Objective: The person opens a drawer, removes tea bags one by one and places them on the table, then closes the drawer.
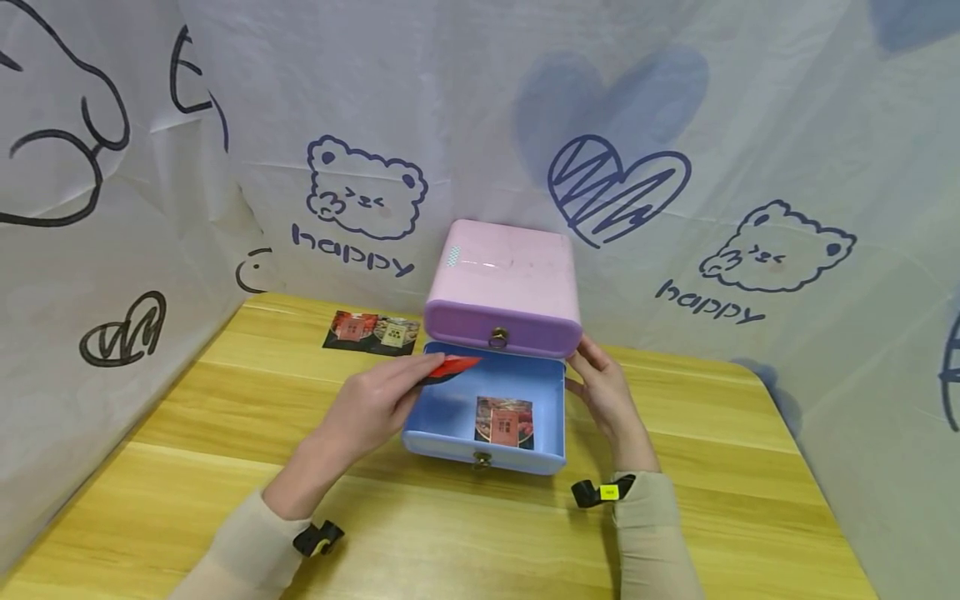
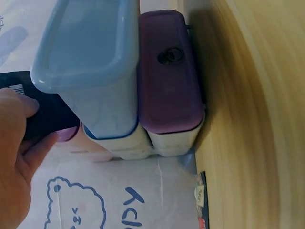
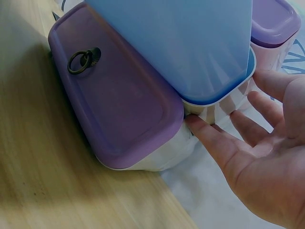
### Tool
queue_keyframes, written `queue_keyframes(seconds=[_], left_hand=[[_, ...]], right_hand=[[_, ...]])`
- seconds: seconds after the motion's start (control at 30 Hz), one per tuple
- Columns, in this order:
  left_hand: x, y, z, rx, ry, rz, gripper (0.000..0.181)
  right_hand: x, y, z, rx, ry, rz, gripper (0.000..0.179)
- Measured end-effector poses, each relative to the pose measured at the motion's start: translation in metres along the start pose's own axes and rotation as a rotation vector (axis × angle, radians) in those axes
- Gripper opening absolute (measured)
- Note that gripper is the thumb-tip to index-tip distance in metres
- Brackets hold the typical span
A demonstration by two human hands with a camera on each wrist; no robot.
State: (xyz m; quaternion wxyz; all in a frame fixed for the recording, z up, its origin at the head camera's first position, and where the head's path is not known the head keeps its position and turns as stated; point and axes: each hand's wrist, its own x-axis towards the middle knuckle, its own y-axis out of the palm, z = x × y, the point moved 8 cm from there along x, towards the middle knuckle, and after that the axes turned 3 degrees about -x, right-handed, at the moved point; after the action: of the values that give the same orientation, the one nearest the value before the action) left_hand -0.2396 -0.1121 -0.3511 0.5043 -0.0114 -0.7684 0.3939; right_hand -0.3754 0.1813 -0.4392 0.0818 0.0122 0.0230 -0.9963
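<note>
My left hand (image 1: 375,398) pinches a small flat packet (image 1: 453,365) over the left rim of the pulled-out blue drawer (image 1: 450,412). The packet's red side shows in the head view, its black side with a barcode in the left wrist view. In the drawer lies another packet (image 1: 505,422), dark with a red label. Beside the drawer unit, my right hand (image 1: 609,400) rests its spread fingers along the side of the casing (image 3: 209,110). Above the blue drawer is a shut purple drawer (image 1: 498,331); below it, a second purple drawer (image 3: 114,102) is also shut.
Two more packets, one with a red label (image 1: 349,330) and one with a pale label (image 1: 395,333), lie on the wooden table (image 1: 262,392) left of the unit. Behind the unit hangs a printed white curtain (image 1: 480,108). Ring pulls stick out from the drawer fronts.
</note>
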Motion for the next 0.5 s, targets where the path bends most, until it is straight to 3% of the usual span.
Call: queue_keyframes(seconds=[0.37, 0.5], left_hand=[[-0.015, -0.03, 0.01, 0.069, 0.062, -0.164, 0.047], [-0.024, -0.042, 0.018, 0.141, 0.102, -0.245, 0.034]], right_hand=[[0.0, 0.0, 0.0, -0.002, 0.005, 0.001, 0.061], [0.0, 0.001, 0.0, 0.003, 0.008, 0.002, 0.061]])
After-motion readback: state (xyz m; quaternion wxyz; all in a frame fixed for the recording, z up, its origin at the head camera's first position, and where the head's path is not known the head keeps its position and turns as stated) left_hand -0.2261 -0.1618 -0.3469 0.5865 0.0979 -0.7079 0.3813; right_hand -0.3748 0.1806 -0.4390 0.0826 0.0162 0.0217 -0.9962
